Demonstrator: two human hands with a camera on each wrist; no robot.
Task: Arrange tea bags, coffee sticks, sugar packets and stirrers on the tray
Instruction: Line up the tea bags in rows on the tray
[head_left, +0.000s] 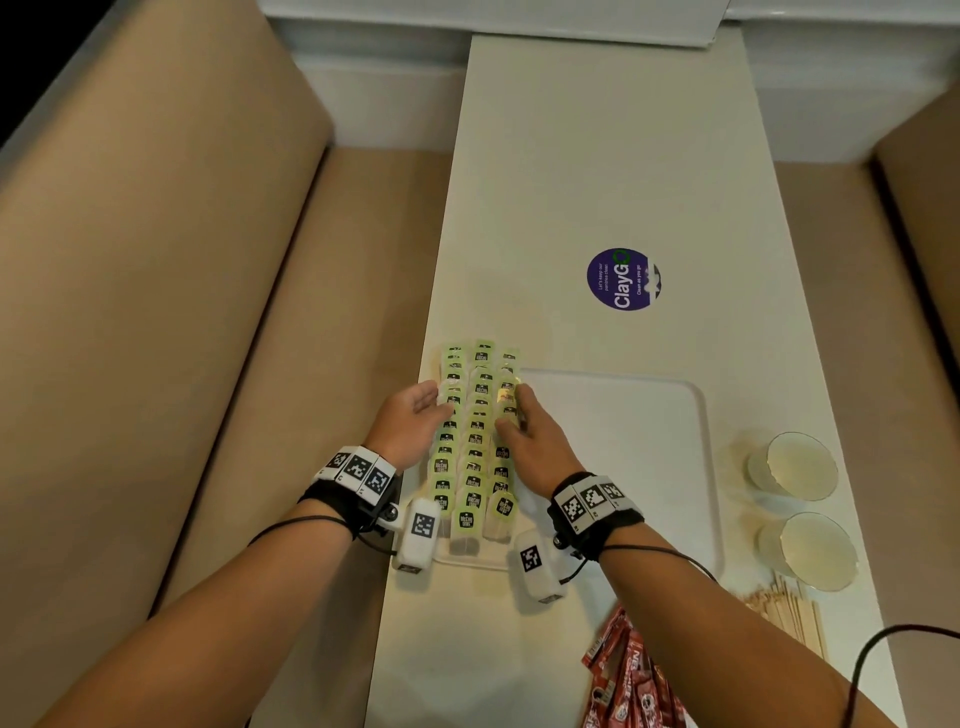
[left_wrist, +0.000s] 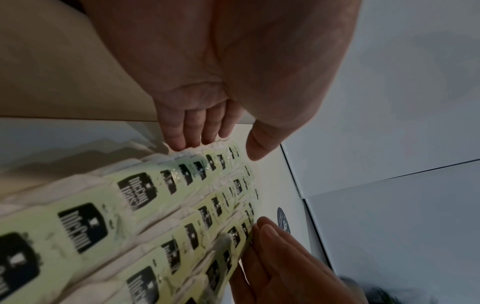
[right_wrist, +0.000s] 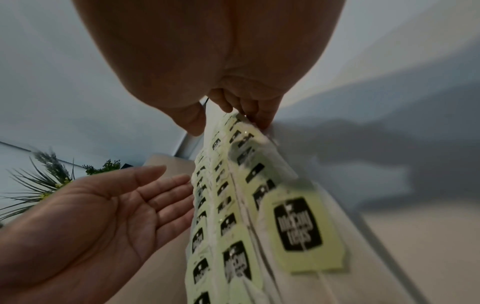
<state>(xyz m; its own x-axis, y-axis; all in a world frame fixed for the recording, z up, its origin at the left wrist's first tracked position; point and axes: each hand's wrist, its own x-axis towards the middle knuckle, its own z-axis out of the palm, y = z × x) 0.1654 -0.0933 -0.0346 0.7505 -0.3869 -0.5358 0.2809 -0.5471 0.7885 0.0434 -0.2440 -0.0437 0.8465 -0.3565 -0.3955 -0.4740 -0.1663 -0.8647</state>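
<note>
Flat hands squeeze the tea bags (head_left: 475, 441) at the tray's (head_left: 696, 415) left edge.
Left hand (head_left: 410, 423) and right hand (head_left: 524, 441) press both sides, fingers straight; two glasses (head_left: 802, 465), stirrers (head_left: 789, 613), red coffee sticks (head_left: 634, 675) wait right; right wrist view shows a plant (right_wrist: 49, 181).

The tea bags (head_left: 475, 441) are white, each with a pale green tag printed with a black crest and white lettering; they make three green-and-black rows along the left edge of the plain white tray (head_left: 649, 415). The surface (head_left: 597, 182) is cream white and carries a round purple sticker (head_left: 621, 279) with white lettering and a green ring. At its near right corner lie red coffee sticks (head_left: 631, 675) with white and black print, and pale wooden stirrers (head_left: 789, 610). Two clear glasses (head_left: 802, 506) near the right edge show thin gold rims. Both wrist bands (head_left: 358, 470) are black with black-and-white square markers. The benches (head_left: 156, 260) are tan.
</note>
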